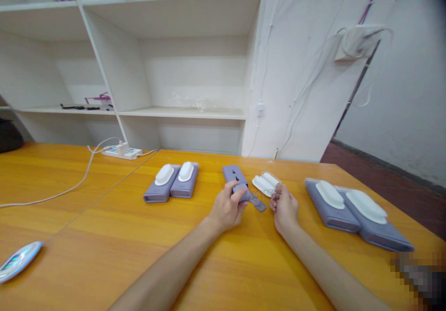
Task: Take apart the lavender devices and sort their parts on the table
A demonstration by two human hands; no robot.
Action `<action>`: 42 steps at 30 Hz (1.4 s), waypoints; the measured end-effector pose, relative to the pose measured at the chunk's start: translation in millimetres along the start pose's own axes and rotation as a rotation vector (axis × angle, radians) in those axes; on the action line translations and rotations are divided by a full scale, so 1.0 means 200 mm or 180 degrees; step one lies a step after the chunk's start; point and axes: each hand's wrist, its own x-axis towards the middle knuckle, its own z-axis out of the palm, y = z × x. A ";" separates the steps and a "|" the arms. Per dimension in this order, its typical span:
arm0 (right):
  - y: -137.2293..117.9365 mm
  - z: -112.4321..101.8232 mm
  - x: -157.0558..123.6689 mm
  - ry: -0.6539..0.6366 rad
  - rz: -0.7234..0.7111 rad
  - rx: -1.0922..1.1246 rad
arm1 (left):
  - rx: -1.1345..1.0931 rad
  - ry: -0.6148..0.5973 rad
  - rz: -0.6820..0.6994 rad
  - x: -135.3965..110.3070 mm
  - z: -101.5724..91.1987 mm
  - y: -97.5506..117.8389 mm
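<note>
My left hand [226, 206] is closed around the near end of a purple case [234, 172] with small dark slots, which lies on the table in front of me. A purple strap with oval holes [258, 203] lies between my hands, beside some thin wire-like loops. The fingertips of my right hand [286, 208] are pinched on a small brownish thing, too small to name. Just beyond that hand are white rounded pieces [264, 185] with a transparent plastic edge around them.
Purple boxes topped with white oval pieces stand in a pair at left [171, 183] and another at right [348, 204]. A power strip [121, 151] with white cables is at the back left. A glowing, corded oval device [21, 261] lies front left. White shelves [181, 112] rise behind.
</note>
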 end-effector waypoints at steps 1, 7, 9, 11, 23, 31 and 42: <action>0.00 0.00 0.00 0.0011 -0.0017 0.0026 | 0.0047 -0.0004 0.0079 0.00 0.00 0.00; -0.02 0.02 -0.07 -0.0497 -0.0182 -0.0188 | -0.0014 -0.0082 0.0026 0.01 0.00 -0.01; -0.03 0.02 -0.10 -0.0921 -0.0265 -0.0297 | -0.0021 -0.0064 0.0162 0.02 0.00 -0.02; -0.05 0.02 -0.12 -0.1229 -0.0082 -0.0189 | -0.0061 -0.0020 0.0182 0.01 0.00 -0.03; -0.09 0.04 -0.19 -0.2318 0.1412 0.0353 | -0.0319 -0.0557 0.0102 0.02 0.01 0.00; -0.03 0.05 -0.17 -0.1737 0.1114 0.0440 | -0.0275 -0.0658 -0.0138 0.03 0.01 0.01; -0.03 0.05 -0.16 -0.1545 0.1068 0.0440 | 0.0016 -0.0413 -0.0049 0.03 0.02 0.03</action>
